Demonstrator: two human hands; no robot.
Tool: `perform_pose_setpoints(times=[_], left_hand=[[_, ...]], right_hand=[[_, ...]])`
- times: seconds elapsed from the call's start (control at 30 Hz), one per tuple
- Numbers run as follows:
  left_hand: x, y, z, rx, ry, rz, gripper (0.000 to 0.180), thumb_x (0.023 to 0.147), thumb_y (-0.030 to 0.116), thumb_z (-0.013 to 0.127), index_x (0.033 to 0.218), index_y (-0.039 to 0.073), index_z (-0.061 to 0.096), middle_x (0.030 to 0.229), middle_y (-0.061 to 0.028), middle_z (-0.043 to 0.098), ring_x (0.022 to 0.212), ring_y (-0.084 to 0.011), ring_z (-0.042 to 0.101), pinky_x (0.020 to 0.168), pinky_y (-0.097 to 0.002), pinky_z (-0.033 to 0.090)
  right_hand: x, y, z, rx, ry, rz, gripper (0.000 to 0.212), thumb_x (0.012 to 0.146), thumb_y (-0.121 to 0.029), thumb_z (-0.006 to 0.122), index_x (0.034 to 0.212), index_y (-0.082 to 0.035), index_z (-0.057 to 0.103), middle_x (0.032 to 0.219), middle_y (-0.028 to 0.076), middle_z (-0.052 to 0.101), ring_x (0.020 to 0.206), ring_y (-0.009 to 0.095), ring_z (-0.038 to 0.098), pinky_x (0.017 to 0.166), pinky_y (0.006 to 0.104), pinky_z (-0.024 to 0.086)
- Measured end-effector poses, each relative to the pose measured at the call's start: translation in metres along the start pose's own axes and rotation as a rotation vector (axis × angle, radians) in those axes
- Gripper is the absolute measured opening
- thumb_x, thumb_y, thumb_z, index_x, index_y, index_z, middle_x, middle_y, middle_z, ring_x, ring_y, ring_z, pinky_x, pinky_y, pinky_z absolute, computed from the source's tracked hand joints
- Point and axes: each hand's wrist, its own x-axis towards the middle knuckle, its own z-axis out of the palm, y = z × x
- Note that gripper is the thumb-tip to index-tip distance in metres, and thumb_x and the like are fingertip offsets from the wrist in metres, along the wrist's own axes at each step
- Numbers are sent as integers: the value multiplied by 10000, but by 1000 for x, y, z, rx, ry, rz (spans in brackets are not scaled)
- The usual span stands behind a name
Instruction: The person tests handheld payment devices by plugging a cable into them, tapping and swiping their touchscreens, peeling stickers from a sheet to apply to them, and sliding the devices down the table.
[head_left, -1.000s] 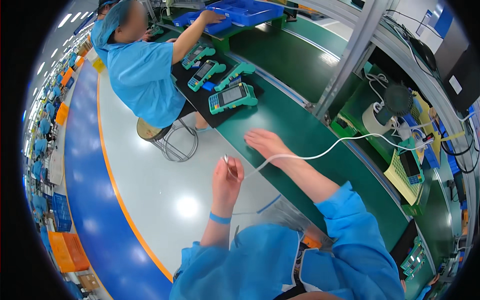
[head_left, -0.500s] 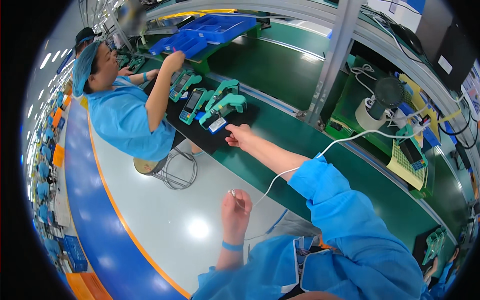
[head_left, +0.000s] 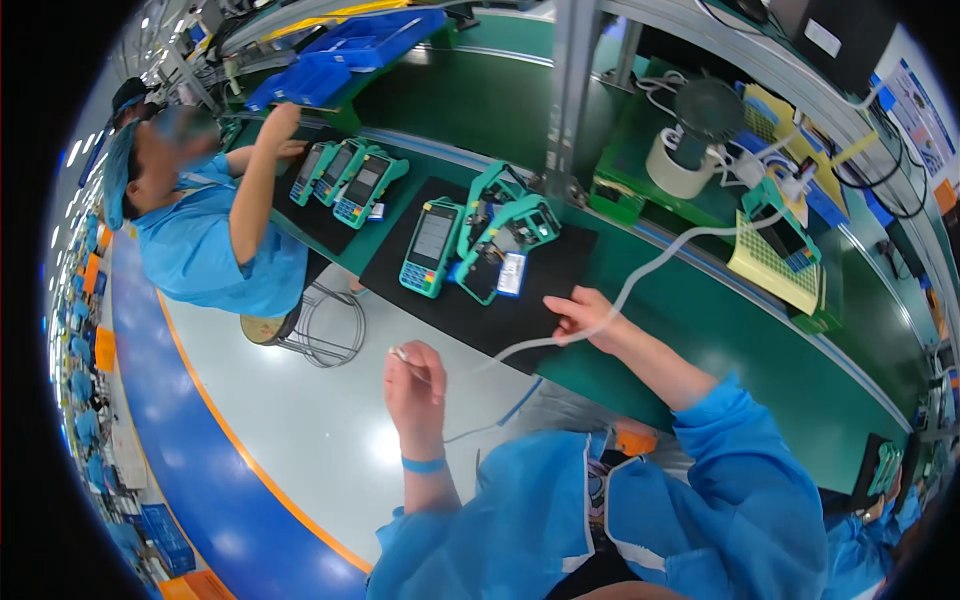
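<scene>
1 wht cable [head_left: 660,258], end pinched in L hand [head_left: 415,395] over floor [head_left: 310,430] beside grn bench [head_left: 700,315]; cable runs R past R hand [head_left: 592,322]; R hand loosely spread, fingers part-curled, nr edge of blk mat [head_left: 572,262]; on mat, teal terminal [head_left: 432,245] face-up, just L of opened teal housings [head_left: 522,222].

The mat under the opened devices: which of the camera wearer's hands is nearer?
Right. The right hand is at the right end of the mat; the left hand, holding the cable, is farther off, beyond the mat's near edge, over the floor.
</scene>
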Motion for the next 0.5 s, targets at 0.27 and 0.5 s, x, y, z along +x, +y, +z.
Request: perform_pose_setpoints(times=[0.27, 0.5], left_hand=[[10, -34, 19, -98, -61, -53, 318, 1110, 352, 475, 1016, 62, 565, 930, -53, 574, 533, -78, 390, 436, -203, 275], [38, -51, 37, -516, -190, -114, 322, 1137, 321, 401, 1152, 83, 616, 1090, -4, 647, 506, -56, 337, 434, -204, 238]], right_hand=[[-172, 51, -131, 37, 295, 28, 240, 947, -245, 759, 958, -47, 623, 674, 18, 546, 557, 176, 636, 482, 308, 523], [-299, 96, -217, -13, 612, -8, 217, 956, -259, 733, 921, -49, 688, 708, 5, 640, 508, 80, 563, 454, 227, 454]])
